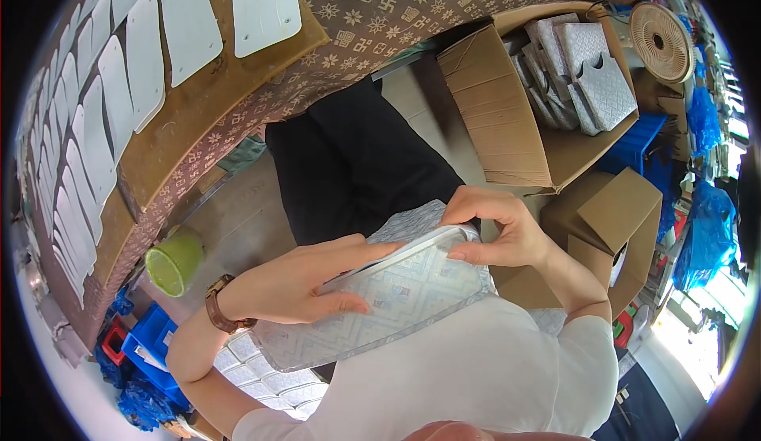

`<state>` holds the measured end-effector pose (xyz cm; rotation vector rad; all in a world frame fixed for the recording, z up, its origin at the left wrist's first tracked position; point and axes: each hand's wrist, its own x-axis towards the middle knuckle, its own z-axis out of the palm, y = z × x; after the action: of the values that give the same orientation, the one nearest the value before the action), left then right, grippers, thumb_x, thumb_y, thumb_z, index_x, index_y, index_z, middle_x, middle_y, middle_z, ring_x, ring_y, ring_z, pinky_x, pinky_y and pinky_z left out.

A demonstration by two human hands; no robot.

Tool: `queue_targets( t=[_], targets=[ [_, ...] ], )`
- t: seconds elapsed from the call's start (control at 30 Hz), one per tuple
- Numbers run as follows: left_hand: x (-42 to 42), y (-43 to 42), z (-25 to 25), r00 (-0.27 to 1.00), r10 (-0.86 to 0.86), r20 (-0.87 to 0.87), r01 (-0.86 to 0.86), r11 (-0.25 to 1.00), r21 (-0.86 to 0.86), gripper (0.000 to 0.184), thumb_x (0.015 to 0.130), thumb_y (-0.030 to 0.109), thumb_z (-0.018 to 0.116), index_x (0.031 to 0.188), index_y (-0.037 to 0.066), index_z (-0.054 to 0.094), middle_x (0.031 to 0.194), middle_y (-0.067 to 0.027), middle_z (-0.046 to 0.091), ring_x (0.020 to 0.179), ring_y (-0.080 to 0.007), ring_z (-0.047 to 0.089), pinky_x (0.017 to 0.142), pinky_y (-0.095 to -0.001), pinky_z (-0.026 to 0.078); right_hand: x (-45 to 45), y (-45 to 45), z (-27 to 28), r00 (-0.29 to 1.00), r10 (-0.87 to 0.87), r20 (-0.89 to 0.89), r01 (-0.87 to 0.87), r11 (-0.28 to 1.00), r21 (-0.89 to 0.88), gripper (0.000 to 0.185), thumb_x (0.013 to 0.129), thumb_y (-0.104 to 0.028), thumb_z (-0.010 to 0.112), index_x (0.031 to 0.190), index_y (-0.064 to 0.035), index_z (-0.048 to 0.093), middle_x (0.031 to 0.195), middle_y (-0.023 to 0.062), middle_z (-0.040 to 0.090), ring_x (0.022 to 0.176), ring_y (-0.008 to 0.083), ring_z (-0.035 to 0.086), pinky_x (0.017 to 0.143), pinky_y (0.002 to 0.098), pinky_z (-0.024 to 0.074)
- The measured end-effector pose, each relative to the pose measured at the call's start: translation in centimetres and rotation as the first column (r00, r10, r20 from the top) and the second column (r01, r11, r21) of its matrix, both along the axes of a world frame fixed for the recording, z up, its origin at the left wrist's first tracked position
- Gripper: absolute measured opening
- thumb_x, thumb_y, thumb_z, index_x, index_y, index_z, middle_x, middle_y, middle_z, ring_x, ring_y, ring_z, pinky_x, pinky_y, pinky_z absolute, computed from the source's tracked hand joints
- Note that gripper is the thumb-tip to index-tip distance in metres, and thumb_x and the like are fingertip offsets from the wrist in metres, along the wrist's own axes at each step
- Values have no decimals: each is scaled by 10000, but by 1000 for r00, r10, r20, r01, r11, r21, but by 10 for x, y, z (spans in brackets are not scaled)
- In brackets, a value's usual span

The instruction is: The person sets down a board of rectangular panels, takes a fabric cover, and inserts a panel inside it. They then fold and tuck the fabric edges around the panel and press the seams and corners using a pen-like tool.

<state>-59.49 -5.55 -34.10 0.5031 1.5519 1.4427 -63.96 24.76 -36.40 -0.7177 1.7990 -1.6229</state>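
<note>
A pale patterned fabric piece (396, 302) with a darker bound edge lies across my lap against my white shirt. It looks layered, with a white strip or panel edge (432, 243) showing along its upper opening. My left hand (309, 282), with a brown-strapped watch (218, 304) at the wrist, grips its left part, thumb on the front face and fingers at the opening. At the upper right corner, my right hand (495, 231) pinches the edge between thumb and fingers. A grey patterned part (408, 220) shows behind it.
White panels (190, 21) lie in rows on a wooden board (186, 108) at left. A carton (503, 116) holds quilted silvery pieces (594, 76). Another open carton (622, 207) stands right, below a blue crate (634, 143). A green bin (174, 265), blue crates (151, 346) and a fan (659, 43) are around.
</note>
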Motion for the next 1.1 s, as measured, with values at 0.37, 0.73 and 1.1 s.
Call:
queue_targets(
  t=[0.37,0.73,1.1],
  targets=[
    [-15,8,-8,997,31,-65,-25,996,89,465,944,294,660,1325,44,565,939,-52,548,806,-147,500,708,-274,414,-31,0,19,946,172,275,-200,977,77,152,853,-105,751,943,15,727,941,89,637,847,159,594,721,281,464],
    [-24,48,-35,920,170,353,-185,983,9,237,952,246,668,1039,31,714,769,45,581,732,-32,490,672,-230,412,-51,-9,10,663,167,730,-332,939,87,96,872,-63,736,850,29,730,909,66,618,841,103,567,699,228,438],
    [-25,49,-32,974,126,190,-152,980,125,254,896,200,724,1099,48,737,858,-11,584,789,-85,494,684,-243,404,-55,-13,18,704,213,677,-443,877,185,85,841,-87,766,836,-5,747,849,34,635,825,90,577,719,235,457]
  ],
)
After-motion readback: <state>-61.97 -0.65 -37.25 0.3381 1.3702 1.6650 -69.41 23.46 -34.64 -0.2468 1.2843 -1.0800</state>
